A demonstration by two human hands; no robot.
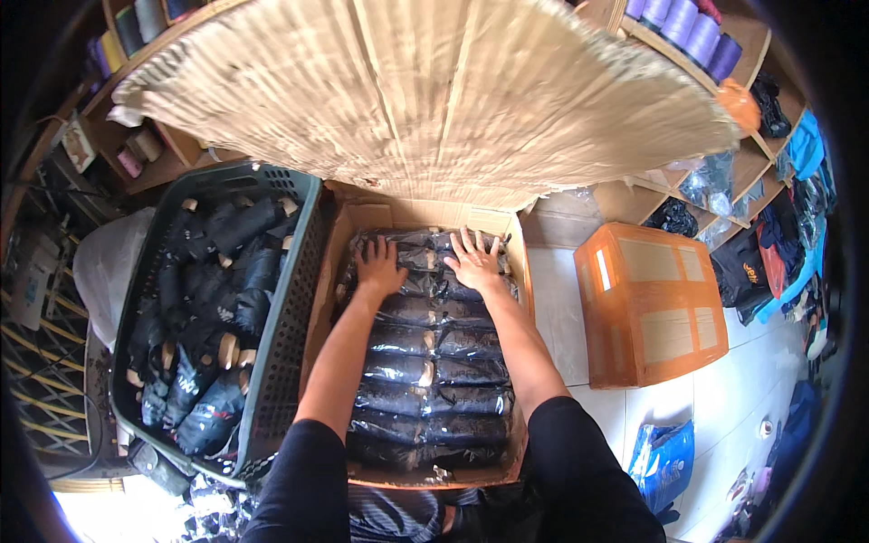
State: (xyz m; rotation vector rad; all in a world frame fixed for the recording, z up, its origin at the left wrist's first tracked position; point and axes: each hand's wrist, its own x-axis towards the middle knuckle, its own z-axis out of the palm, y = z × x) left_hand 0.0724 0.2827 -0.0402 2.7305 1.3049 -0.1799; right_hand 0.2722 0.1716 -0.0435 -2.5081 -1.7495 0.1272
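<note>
Both of my hands lie flat on dark rolled bundles in clear plastic [433, 368], which fill an open cardboard box [319, 342] in two columns. My left hand [380, 270] has its fingers spread over the far left bundles. On the far right ones rests my right hand [475, 262], fingers apart and holding nothing. The bundles lie crosswise, stacked row after row towards me. Behind the hands, the big cardboard flap [416, 100] of the box stands raised.
A dark green plastic basket [303, 262] with more dark rolls stands against the box's left side. To the right sits a taped carton [654, 303] on white tiles, with a blue package [663, 460] nearer me. Shelves hold purple thread spools [692, 34].
</note>
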